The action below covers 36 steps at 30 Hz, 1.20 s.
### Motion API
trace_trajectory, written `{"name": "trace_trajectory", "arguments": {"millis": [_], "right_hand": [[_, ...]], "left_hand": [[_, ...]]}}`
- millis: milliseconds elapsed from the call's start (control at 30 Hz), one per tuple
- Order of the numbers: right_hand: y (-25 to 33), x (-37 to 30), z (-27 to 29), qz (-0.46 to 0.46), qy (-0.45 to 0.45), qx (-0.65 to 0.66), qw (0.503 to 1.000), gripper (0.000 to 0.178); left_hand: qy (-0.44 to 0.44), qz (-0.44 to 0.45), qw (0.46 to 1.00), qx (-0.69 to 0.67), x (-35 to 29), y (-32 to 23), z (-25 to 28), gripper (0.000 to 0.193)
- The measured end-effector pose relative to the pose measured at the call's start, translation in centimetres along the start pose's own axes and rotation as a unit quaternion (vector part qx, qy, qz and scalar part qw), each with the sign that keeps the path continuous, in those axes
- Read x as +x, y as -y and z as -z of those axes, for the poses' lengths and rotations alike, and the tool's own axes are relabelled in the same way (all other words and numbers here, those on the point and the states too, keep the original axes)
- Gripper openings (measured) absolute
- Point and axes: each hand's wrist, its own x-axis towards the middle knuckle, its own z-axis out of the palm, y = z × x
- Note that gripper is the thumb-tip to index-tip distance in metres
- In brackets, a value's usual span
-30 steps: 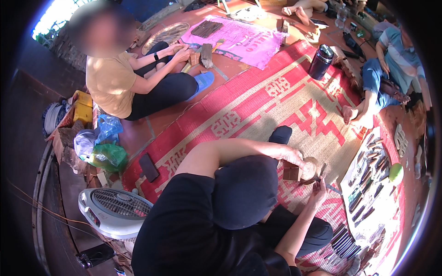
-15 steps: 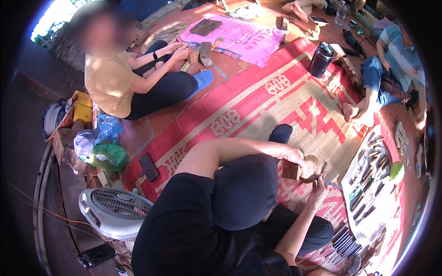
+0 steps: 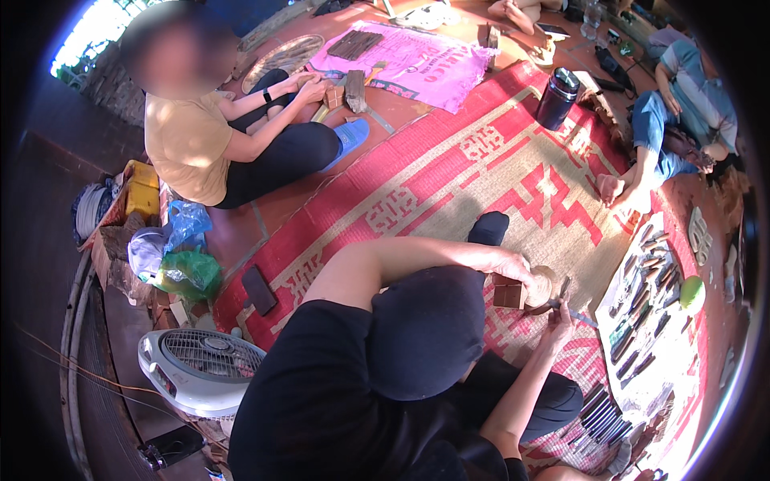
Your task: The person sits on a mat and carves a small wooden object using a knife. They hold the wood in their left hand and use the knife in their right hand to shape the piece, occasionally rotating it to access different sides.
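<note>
Currently, from the head view, the wearer's own hands are not visible, so I cannot tell the state of their grip. The nearest work is done by a co-worker in a dark cap (image 3: 425, 335), who sits on the patterned mat (image 3: 449, 178).

This co-worker's left hand (image 3: 513, 267) has its fingers on a pale round piece (image 3: 543, 282), which is just beside a brown block (image 3: 508, 295) with lines on its surface. The co-worker's right hand (image 3: 559, 322) grasps a thin dark tool (image 3: 565, 288).

The round piece lies between the block and the tool, ahead and to the left of the right-hand grip. The long axis of the tool points mostly away from the body, across the right side of the piece. Of the two hands, the left is nearer to the piece; whether the tool touches it, I cannot tell.
</note>
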Motion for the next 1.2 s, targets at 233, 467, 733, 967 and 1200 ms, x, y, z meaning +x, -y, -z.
{"name": "trace_trajectory", "arguments": {"millis": [233, 467, 733, 967, 1200], "right_hand": [[-0.4, -1.4, -1.1, 0.022, 0.015, 0.017, 1.000, 0.018], [-1.0, 0.9, 1.6, -0.014, -0.001, 0.013, 1.000, 0.020], [-1.8, -0.8, -0.1, 0.019, -0.006, 0.060, 0.998, 0.021], [-0.6, -2.3, -3.2, 0.031, 0.006, 0.023, 0.999, 0.018], [-0.5, 0.0, 0.0, 0.014, -0.100, -0.021, 0.995, 0.008]], "left_hand": [[-0.003, -0.020, 1.000, -0.022, -0.3, 0.8, 0.0, 0.041], [-0.014, -0.007, 1.000, -0.026, -1.4, -0.9, -0.2, 0.039], [-0.012, -0.022, 0.998, -0.066, -0.2, 1.3, -0.5, 0.036], [-0.003, 0.032, 0.986, -0.164, -2.8, -1.4, 0.6, 0.037], [0.004, 0.006, 0.977, -0.215, 1.8, 0.7, 0.1, 0.026]]}}
